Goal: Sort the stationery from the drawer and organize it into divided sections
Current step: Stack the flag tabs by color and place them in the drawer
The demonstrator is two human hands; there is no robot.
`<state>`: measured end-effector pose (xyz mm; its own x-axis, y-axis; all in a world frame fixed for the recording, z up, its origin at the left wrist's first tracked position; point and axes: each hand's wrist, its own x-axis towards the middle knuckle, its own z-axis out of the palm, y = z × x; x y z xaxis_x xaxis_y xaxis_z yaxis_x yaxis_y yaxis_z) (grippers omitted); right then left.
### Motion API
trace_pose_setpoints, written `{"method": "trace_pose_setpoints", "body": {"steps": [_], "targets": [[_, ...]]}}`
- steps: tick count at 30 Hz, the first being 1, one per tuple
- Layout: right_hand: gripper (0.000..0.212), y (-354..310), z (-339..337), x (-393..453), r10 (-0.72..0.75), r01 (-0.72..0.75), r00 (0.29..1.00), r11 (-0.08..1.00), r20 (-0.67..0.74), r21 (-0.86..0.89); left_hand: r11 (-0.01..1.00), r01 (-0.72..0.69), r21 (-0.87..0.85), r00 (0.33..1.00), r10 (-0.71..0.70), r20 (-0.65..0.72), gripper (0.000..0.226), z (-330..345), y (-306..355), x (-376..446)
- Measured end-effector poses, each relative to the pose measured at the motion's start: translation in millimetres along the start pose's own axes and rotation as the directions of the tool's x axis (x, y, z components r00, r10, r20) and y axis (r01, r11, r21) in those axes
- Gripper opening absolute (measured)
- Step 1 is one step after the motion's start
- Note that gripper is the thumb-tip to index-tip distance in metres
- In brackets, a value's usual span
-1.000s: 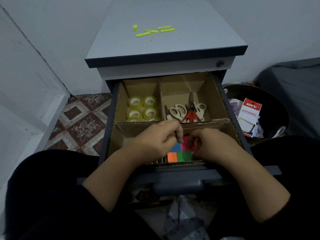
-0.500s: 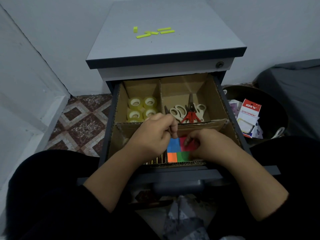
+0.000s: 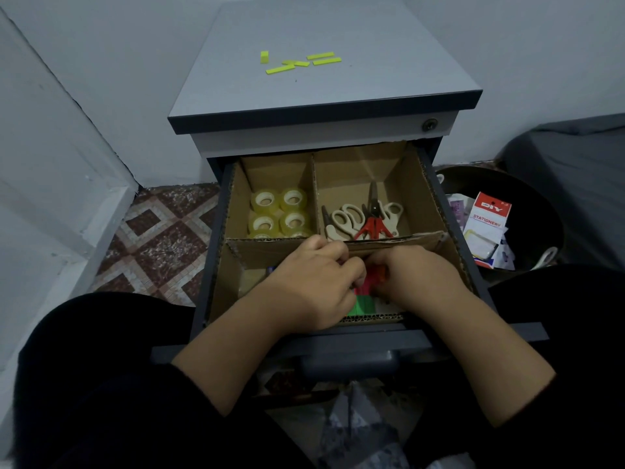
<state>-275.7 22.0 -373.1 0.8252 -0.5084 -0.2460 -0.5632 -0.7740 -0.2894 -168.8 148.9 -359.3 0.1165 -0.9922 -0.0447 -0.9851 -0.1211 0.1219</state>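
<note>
Both hands were down in the drawer's (image 3: 436, 184) front section, close together, knuckles nearly touching. The left hand (image 3: 313, 286) and right hand (image 3: 417, 277) had fingers curled in on a pad of coloured sticky notes (image 3: 365, 299), red & green showing between them, near the front edge. Tape rolls (image 3: 279, 213) sat in the back-left section, scissors (image 3: 365, 218) in the back-right, just beyond the cardboard divider (image 3: 270, 248).
</note>
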Motion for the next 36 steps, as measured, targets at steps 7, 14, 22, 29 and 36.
{"method": "trace_pose_setpoints", "body": {"steps": [7,14,22,29,36], "targets": [[0.029,1,1,2,0.010,-0.010,1.000,1.000,0.006,-0.009,0.999,-0.001,0.055,0.998,-0.002,0.056,0.030,1,0,3],[0.030,3,-1,2,0.016,-0.017,1.000,0.998,0.017,0.058,1.000,0.004,0.006,0.998,-0.004,0.063,0.027,-2,2,4],[0.035,11,-5,-1,0.120,-0.117,0.992,0.989,-0.036,0.085,0.954,0.073,-0.290,0.994,-0.092,-0.055,0.023,-4,-1,6],[0.026,7,-1,1,0.073,-0.072,0.997,0.995,-0.007,0.070,0.958,0.083,-0.275,0.996,-0.088,-0.007,0.018,-1,12,9],[0.023,7,0,2,0.060,-0.061,0.998,0.997,0.016,0.046,0.978,0.094,-0.186,0.995,-0.086,0.051,0.019,5,10,13]]}}
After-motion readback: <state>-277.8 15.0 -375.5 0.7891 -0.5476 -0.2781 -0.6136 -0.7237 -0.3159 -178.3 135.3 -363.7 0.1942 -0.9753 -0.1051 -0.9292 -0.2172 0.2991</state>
